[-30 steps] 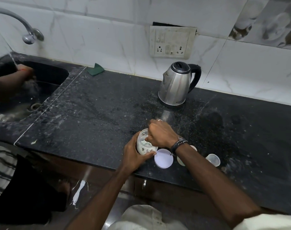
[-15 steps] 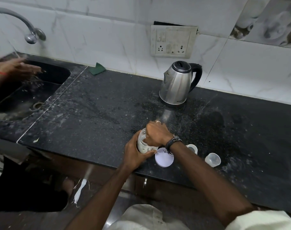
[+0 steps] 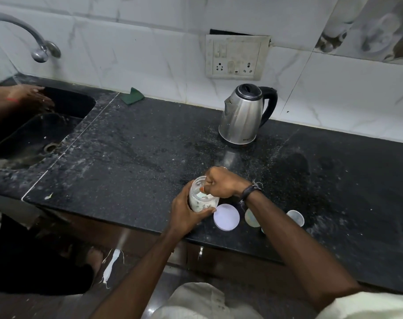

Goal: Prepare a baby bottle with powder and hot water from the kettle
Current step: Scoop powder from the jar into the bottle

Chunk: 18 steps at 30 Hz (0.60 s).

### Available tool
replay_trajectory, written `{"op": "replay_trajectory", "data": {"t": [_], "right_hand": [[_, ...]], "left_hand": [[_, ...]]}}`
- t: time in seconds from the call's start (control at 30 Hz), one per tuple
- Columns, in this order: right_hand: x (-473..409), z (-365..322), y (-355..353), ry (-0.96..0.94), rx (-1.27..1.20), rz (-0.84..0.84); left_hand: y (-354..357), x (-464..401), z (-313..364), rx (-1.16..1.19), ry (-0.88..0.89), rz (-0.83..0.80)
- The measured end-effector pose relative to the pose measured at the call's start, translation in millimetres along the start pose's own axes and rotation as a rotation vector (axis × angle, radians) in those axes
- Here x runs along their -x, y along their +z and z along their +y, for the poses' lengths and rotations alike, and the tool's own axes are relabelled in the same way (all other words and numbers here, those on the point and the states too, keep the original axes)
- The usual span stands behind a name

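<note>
Powder jar (image 3: 201, 199) in left hand (image 3: 186, 215), right hand (image 3: 221, 183) over its mouth.

I can read nothing for certain here. The kettle (image 3: 243, 116) carries a small dark mark low on its steel body, near the base, but it is too small for me to make out. The jar (image 3: 201, 199) shows dark printed specks on its side, also illegible.
</note>
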State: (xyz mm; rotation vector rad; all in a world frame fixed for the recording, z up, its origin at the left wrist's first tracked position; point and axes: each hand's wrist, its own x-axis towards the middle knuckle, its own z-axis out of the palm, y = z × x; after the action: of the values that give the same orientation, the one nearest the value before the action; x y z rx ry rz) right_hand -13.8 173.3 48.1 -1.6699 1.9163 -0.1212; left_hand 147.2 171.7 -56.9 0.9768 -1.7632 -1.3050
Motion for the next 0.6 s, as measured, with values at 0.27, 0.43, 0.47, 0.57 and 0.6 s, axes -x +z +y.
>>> {"op": "replay_trajectory", "data": {"t": [0.27,0.43,0.47,0.57,0.6], "right_hand": [[5,24,-9,-0.045,-0.106,0.024],[21,26,-19,0.017,-0.178,0.065],[25,26,-21,0.02,-0.192,0.083],[35,27,-23,0.004,-0.185,0.108],[37,29,-23,-0.014,-0.159,0.112]], "left_hand": [[0,-2,-4,0.022,-0.003,-0.014],[-1,-3,-1,0.027,-0.005,-0.029],[-1,-3,-1,0.028,-0.009,-0.031],[-1,-4,-4,0.022,-0.027,-0.044],[-1,-4,-5,0.017,-0.03,-0.044]]}}
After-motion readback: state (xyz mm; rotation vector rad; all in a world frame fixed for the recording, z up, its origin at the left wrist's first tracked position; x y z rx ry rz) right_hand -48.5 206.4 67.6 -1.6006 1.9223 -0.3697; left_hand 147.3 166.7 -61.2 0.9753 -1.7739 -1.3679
